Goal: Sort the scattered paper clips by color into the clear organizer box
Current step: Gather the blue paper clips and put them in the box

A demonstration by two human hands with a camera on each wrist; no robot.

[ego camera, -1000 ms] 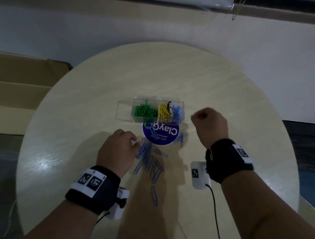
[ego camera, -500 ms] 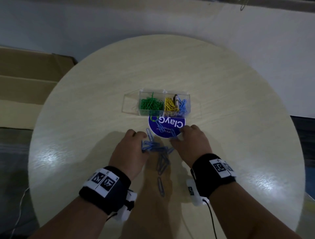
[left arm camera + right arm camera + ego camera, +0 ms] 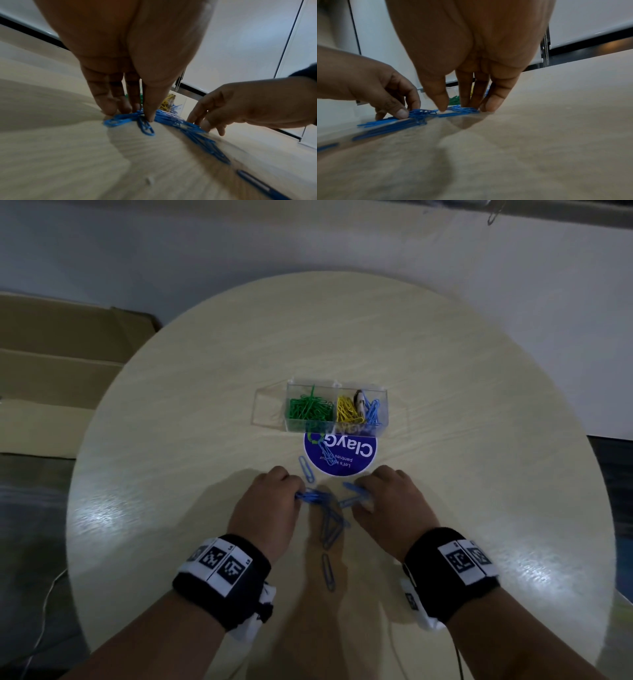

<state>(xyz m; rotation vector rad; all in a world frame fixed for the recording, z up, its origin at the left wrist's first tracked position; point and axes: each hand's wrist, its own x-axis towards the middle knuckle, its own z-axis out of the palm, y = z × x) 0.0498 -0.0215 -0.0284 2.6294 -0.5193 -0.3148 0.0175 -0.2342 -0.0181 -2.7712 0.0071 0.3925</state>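
The clear organizer box (image 3: 337,386) stands mid-table, holding green clips (image 3: 310,409), yellow clips (image 3: 348,409) and blue clips (image 3: 374,410) in separate compartments. Loose blue paper clips (image 3: 331,525) lie on the table between my hands, and one single clip (image 3: 329,571) lies nearer to me. My left hand (image 3: 296,494) pinches a bunch of blue clips (image 3: 120,119) between thumb and fingertips against the tabletop. My right hand (image 3: 359,496) has its thumb and curled fingertips closed round other blue clips (image 3: 464,108), also down on the table.
A round blue sticker (image 3: 356,455) lies just in front of the box, with blue clips (image 3: 325,453) on it and one (image 3: 306,472) beside it. A small dark-and-white object (image 3: 359,402) sits in the box. A cardboard box (image 3: 51,354) stands beyond the round table's (image 3: 205,371) left edge.
My right hand has come down from beside the box to the pile of blue clips. Both hands now hold clips at the pile; the left has barely moved.
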